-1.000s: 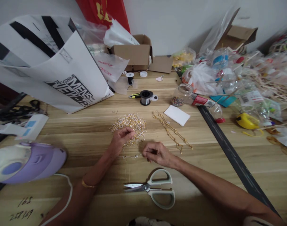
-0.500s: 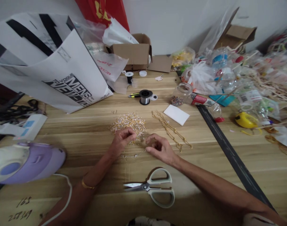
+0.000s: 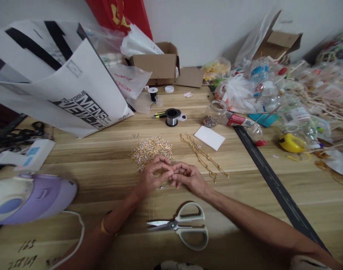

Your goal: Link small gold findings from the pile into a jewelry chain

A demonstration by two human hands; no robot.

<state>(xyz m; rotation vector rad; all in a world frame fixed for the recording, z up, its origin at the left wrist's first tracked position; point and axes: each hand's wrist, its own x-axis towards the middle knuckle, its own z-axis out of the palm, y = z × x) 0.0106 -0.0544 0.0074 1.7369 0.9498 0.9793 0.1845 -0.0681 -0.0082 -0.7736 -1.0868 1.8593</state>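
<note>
My left hand and my right hand meet fingertip to fingertip just in front of a heap of small gold and clear beads. Both are closed in a pinch. A thin silvery beaded chain shows below them, mostly covered, and runs up to my right fingers. Whatever tiny piece sits in my left fingertips is too small to name. Two gold beaded chains lie to the right of my hands. Nearer to me are scissors with pale handles, blades slightly apart and pointing left.
Beyond the beads stand a spool of silvery wire, a black spool and a jar of beads. A white card lies right. A purple appliance and large paper bag occupy the left; plastic clutter fills the right.
My hands were apart and have come together at the fingertips. The beaded chain beneath them, more visible before, is now mostly covered. The scissors stay where they were.
</note>
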